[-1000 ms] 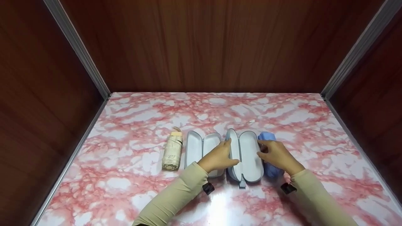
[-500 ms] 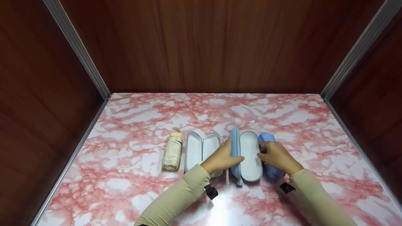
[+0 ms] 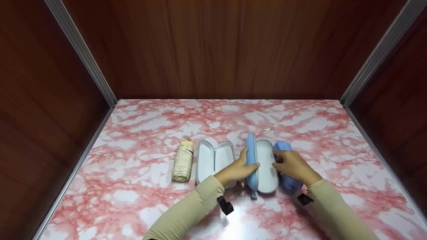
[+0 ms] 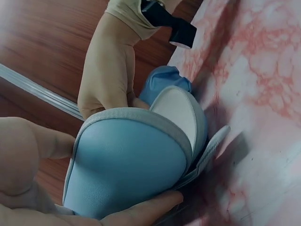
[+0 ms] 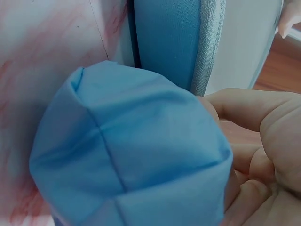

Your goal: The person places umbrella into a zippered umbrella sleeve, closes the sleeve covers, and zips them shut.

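A light blue hard zip case (image 3: 267,181) with a pale lining stands part open in front of me, its lid tilted up. My left hand (image 3: 236,170) grips that lid (image 4: 127,165) from the left, thumb on one side and fingers on the other. My right hand (image 3: 293,165) holds the case's right rim with thumb and fingertips; some fingers are hidden behind a folded blue umbrella (image 5: 131,146). This umbrella lies just right of the case, partly under the right hand in the head view.
Left of the left hand, a second case (image 3: 206,161) lies spread open with its pale inside up. Farther left is a folded beige umbrella (image 3: 182,163) with a wrist loop. Dark wood panels (image 3: 213,50) bound the pink marbled table (image 3: 140,140) at the back and sides.
My left hand has swung the blue case's lid up and rightward, so its blue outside now shows. The right hand has stayed at the rim.
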{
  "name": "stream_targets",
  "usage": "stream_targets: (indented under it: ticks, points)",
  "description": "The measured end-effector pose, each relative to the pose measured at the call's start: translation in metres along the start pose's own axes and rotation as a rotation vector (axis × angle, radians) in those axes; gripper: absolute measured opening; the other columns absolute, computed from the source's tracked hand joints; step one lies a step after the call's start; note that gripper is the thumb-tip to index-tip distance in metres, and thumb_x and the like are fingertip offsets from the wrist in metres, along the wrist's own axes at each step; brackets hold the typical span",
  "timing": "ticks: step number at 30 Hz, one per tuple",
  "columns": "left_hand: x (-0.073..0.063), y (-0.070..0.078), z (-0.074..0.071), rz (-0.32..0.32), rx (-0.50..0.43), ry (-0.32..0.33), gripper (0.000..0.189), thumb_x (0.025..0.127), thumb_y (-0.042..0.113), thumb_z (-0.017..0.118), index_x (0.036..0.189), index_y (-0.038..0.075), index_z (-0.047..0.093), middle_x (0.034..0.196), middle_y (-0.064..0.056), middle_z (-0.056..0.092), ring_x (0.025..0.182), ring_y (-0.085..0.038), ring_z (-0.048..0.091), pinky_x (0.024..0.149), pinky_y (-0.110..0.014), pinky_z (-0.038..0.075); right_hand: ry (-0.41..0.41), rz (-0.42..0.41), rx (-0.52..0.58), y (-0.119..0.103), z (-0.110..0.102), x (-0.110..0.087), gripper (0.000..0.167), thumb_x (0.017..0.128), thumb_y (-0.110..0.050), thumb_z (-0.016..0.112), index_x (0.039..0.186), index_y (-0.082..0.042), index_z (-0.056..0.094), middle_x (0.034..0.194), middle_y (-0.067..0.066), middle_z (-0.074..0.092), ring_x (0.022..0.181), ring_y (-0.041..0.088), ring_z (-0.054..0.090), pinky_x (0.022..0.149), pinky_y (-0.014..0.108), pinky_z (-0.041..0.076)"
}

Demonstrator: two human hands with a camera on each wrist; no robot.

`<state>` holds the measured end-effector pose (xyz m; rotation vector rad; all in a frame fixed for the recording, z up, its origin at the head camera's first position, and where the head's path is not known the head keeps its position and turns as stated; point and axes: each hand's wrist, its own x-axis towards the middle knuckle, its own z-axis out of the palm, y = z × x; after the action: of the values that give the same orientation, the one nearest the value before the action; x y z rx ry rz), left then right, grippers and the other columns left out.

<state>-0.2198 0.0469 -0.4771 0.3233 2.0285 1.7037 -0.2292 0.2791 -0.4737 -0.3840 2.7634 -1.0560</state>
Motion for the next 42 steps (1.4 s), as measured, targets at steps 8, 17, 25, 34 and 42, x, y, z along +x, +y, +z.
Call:
stream_targets:
  ticks: [8,17,25,34,42]
  points:
    - [0.000,-0.002,0.001,-0.036,-0.117,0.000,0.087,0.099,0.023,0.063,0.162,0.015,0.003,0.155,-0.028,0.024,0.125,-0.038,0.046,0.080,-0.053,0.056,-0.020,0.011,0.006,0.001,0.000,0.002,0.056,0.094,-0.005,0.067,0.141,0.016,0.044,0.100,0.024,0.069,0.067,0.020,0.068,0.059,0.034,0.058]
    - [0.000,-0.001,0.001,-0.096,-0.218,-0.019,0.087,0.100,0.022,0.062,0.162,0.024,0.002,0.156,-0.024,0.021,0.120,-0.039,0.050,0.083,-0.059,0.053,0.031,0.010,0.016,0.002,-0.002,0.000,0.051,0.096,-0.010,0.066,0.138,0.012,0.050,0.097,0.018,0.070,0.067,0.020,0.067,0.055,0.032,0.057]
    - [0.001,0.000,0.003,-0.084,-0.224,-0.008,0.087,0.100,0.020,0.062,0.162,0.020,0.001,0.157,-0.026,0.019,0.122,-0.042,0.050,0.081,-0.061,0.053,0.178,-0.083,-0.127,0.008,-0.007,-0.003,0.036,0.094,-0.012,0.070,0.126,0.002,0.066,0.090,0.009,0.072,0.078,0.021,0.068,0.066,0.038,0.055]
    - [0.001,0.000,0.004,-0.081,-0.221,0.006,0.088,0.099,0.019,0.064,0.162,0.019,0.002,0.157,-0.026,0.018,0.120,-0.043,0.051,0.081,-0.061,0.053,0.268,-0.023,-0.287,0.019,-0.020,-0.014,0.043,0.090,-0.027,0.074,0.128,-0.007,0.067,0.101,0.009,0.068,0.086,0.025,0.064,0.067,0.048,0.052]
    - [0.001,-0.002,0.004,-0.076,-0.213,-0.001,0.088,0.099,0.020,0.064,0.162,0.019,0.002,0.157,-0.026,0.018,0.124,-0.042,0.048,0.083,-0.061,0.052,0.194,0.087,-0.269,0.029,-0.028,-0.020,0.065,0.092,-0.047,0.068,0.138,-0.003,0.055,0.119,0.023,0.060,0.102,0.038,0.061,0.077,0.056,0.051]
